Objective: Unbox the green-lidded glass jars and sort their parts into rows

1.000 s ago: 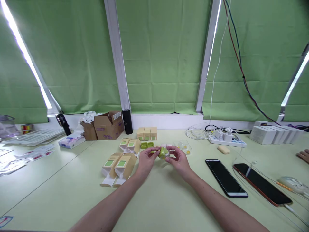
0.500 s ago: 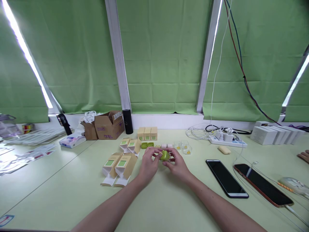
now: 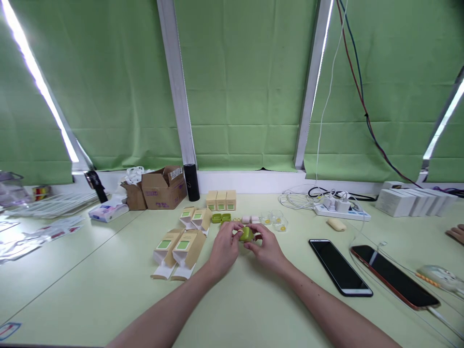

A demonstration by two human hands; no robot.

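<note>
A small glossy green rounded case (image 3: pixel 247 235) is held between both hands just above the table. The fingertips of my left hand (image 3: pixel 224 245) pinch its left side, where a small pale bit shows at the fingers; I cannot make out what that is. My right hand (image 3: pixel 268 246) grips the right side with thumb and fingers. Just beyond the hands lie two green pieces (image 3: pixel 221 218), small pale bits, pinkish-white short cylinders (image 3: pixel 250 219) and several clear rounded shells (image 3: pixel 280 224) with yellow inside. To the left, open kraft boxes (image 3: pixel 189 246) with green labels lie with flaps out.
Three upright kraft boxes (image 3: pixel 221 200) stand behind, near a cardboard carton (image 3: pixel 164 187) and a black cylinder (image 3: pixel 192 182). On the right lie two phones (image 3: pixel 340 267), cables, a power strip (image 3: pixel 342 212) and white boxes (image 3: pixel 396 202). Another person's hand (image 3: pixel 456 234) shows at the right edge.
Both hands stay in almost the same place around the green case. The case has turned slightly between the fingers.
</note>
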